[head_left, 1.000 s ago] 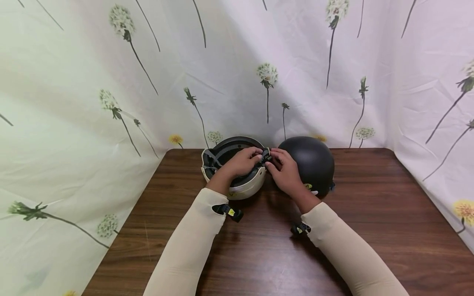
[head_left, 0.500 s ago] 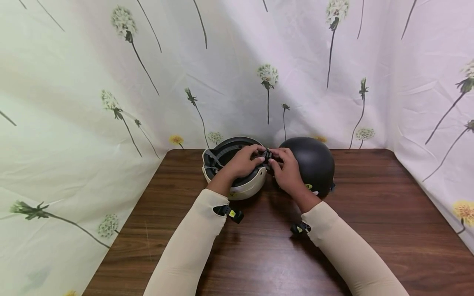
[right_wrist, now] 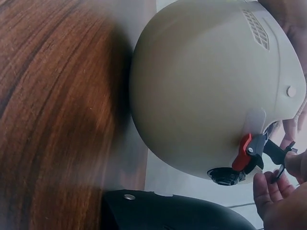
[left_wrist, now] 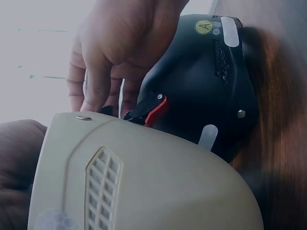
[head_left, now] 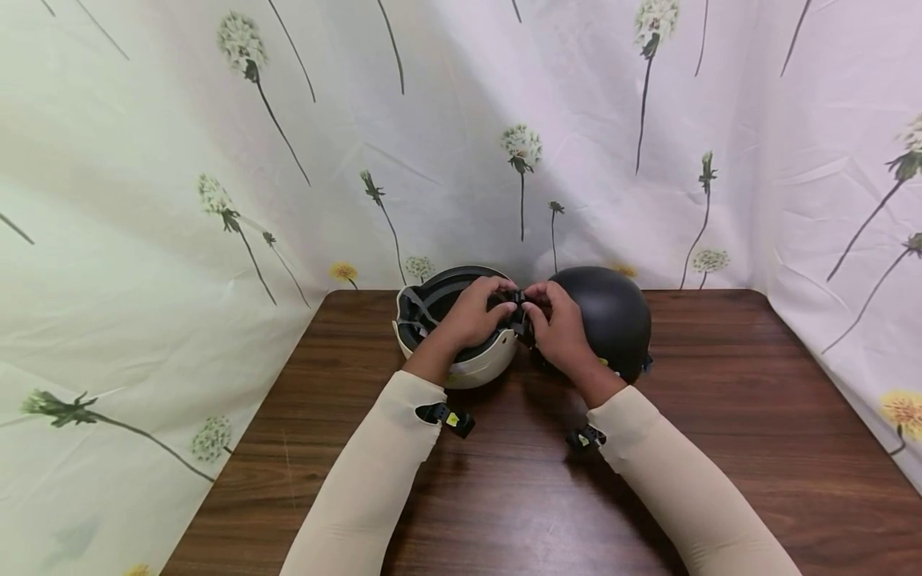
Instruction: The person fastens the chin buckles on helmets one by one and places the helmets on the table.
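Dandelion-print fabric backdrop hangs behind a dark wood-grain surface, where a person in cream sleeves works w/ both hands at the rim of a cream helmet, which rests opening-up nr the back edge. L hand reaches across the cream helmet's opening, thumb & fingers pinching a small blk buckle just above its right-hand rim. R hand, on the cream helmet's right, pinches the same pc from the other side. Grey straps show inside the cream helmet, toward its left end. Blk helmet sits dome-up just right of the cream helmet, its round yellow "A" sticker visible in L wrist view. R wrist view shows a red clip against the cream helmet's outer shell, w/ a round blk knob beside it. Wrist-worn cams, L & R, sit nearer the viewer than the cream helmet.
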`<action>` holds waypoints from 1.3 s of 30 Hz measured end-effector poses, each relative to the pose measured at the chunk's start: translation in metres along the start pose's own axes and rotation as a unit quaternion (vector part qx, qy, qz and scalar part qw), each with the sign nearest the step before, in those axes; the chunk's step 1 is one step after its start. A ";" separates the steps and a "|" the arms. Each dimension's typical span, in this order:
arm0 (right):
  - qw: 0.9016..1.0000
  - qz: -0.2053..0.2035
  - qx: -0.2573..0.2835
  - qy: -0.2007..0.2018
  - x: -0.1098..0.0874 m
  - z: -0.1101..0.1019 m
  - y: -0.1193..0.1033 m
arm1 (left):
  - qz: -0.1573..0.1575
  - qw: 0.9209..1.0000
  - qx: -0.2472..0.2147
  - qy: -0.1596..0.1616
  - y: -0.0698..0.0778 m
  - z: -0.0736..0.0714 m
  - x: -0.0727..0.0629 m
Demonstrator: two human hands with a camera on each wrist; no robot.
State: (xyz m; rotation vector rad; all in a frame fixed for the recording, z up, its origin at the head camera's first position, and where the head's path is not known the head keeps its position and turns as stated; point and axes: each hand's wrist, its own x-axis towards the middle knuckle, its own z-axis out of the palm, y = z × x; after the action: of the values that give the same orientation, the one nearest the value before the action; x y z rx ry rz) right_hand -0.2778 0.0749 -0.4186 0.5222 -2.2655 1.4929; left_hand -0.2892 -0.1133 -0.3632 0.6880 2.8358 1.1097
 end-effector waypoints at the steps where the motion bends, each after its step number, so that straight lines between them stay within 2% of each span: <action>1: 1.000 0.001 0.000 0.001 0.000 0.000 -0.001 | 0.003 1.000 -0.001 0.004 0.000 0.000 0.000; 6: 1.000 -0.006 -0.003 0.001 0.001 -0.002 -0.003 | 0.009 1.000 0.004 0.015 -0.001 0.001 0.000; 14: 1.000 -0.014 -0.008 -0.002 0.001 -0.003 -0.006 | -0.009 1.000 -0.015 0.006 -0.001 0.001 0.001; 25: 0.999 -0.040 -0.018 0.023 0.004 0.000 0.001 | -0.022 1.000 -0.017 0.002 -0.001 0.001 0.000; 39: 0.996 -0.070 -0.009 0.048 0.003 0.001 0.002 | -0.011 0.999 0.000 0.032 -0.002 0.004 -0.001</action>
State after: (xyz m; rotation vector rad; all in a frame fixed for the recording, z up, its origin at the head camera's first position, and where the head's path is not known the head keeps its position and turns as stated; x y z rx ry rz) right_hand -0.2818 0.0745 -0.4193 0.5783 -2.1220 1.3973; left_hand -0.2888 -0.1127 -0.3674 0.6304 2.8890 1.1473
